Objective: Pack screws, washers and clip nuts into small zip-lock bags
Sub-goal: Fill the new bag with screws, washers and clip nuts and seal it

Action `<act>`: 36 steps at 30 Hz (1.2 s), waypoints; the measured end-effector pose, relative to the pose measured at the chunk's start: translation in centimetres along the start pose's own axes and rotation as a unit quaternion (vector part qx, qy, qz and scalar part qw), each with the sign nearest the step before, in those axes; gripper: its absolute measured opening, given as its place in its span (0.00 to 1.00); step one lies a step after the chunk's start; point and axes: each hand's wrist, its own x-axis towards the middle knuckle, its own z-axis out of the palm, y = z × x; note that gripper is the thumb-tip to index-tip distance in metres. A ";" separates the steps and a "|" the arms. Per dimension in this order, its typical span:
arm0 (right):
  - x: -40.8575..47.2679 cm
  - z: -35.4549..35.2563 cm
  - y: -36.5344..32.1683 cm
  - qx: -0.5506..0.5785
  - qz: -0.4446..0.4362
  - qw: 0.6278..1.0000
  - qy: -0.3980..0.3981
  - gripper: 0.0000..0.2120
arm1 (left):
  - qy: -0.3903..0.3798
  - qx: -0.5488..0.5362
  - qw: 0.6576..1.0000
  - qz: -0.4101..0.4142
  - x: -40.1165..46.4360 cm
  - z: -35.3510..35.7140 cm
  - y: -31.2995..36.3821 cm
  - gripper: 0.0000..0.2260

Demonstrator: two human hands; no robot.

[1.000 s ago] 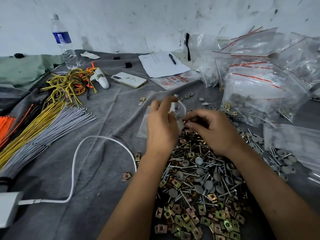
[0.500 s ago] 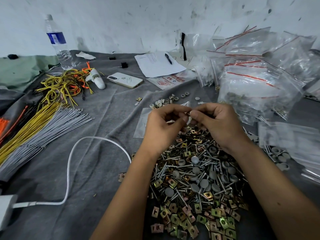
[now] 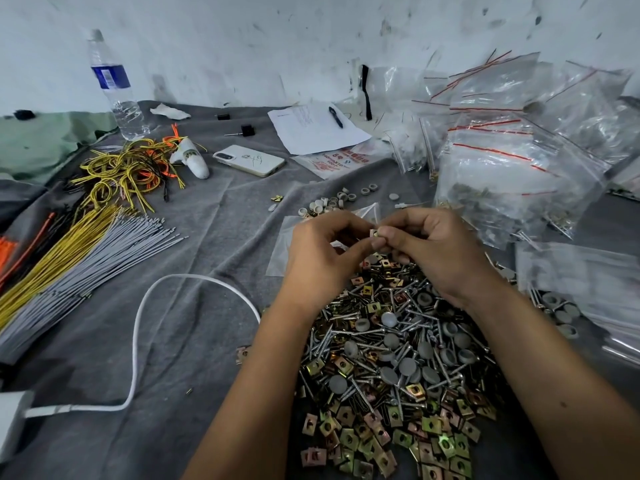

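Observation:
A heap of screws, grey washers and brass clip nuts lies on the grey cloth in front of me. My left hand and my right hand meet above its far end, fingertips together. Between them they pinch a small clip nut. A small clear zip-lock bag lies flat under and behind my left hand, partly hidden by it. Several white washers are scattered just beyond the bag.
Big clear bags with red seals pile up at the right. More flat bags lie at the right edge. A phone, paper with pen, water bottle, wire bundles and a white cable fill the left.
My hands dropped from holding up the bag and came together fingertip to fingertip over the heap's far end; the bag now lies flat on the cloth.

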 end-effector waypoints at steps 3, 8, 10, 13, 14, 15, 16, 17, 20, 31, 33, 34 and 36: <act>-0.1 0.0 -0.2 0.018 0.008 1.000 -0.011 0.02 | -0.003 0.023 1.000 0.016 0.2 -0.1 -0.3 0.06; 0.0 0.2 0.0 0.054 0.033 0.998 -0.008 0.04 | -0.030 0.036 0.998 0.042 0.1 0.2 -0.3 0.07; 0.1 0.2 0.1 0.079 0.053 0.995 -0.010 0.03 | -0.037 0.038 0.998 0.041 0.1 0.3 -0.2 0.06; 0.1 0.1 0.0 0.111 0.071 0.991 -0.016 0.08 | -0.042 0.038 0.998 0.038 0.2 0.1 -0.2 0.04; 0.1 0.1 0.2 0.110 0.071 0.991 -0.014 0.08 | -0.040 0.045 0.997 0.038 0.3 0.1 -0.2 0.04; 0.1 0.1 0.1 0.107 0.070 0.992 -0.010 0.06 | -0.037 0.055 0.997 0.041 0.3 0.1 -0.2 0.04; 0.2 0.1 0.3 0.098 0.062 0.993 -0.004 0.03 | -0.028 0.070 0.996 0.048 0.2 0.1 -0.1 0.05; 0.2 0.0 0.2 0.085 0.054 0.995 0.008 0.00 | -0.011 0.085 0.995 0.057 0.2 0.2 0.0 0.05; 0.5 -0.6 0.4 0.025 0.003 0.998 0.057 0.08 | 0.098 0.140 0.984 0.043 -0.1 0.6 0.0 0.04; 0.4 -0.8 0.3 -0.168 -0.056 0.981 0.075 0.10 | 0.138 0.160 0.973 -0.093 -0.3 1.0 -0.2 0.05; 0.2 -0.7 0.3 -0.187 -0.052 0.978 0.074 0.10 | 0.135 0.142 0.975 -0.102 -0.3 1.0 0.0 0.07; 0.2 -0.6 0.2 -0.195 -0.053 0.976 0.077 0.09 | 0.132 0.133 0.977 -0.103 -0.3 1.1 0.0 0.07; 0.1 -0.5 0.2 -0.209 -0.059 0.973 0.079 0.08 | 0.127 0.118 0.981 -0.092 -0.3 1.3 0.2 0.08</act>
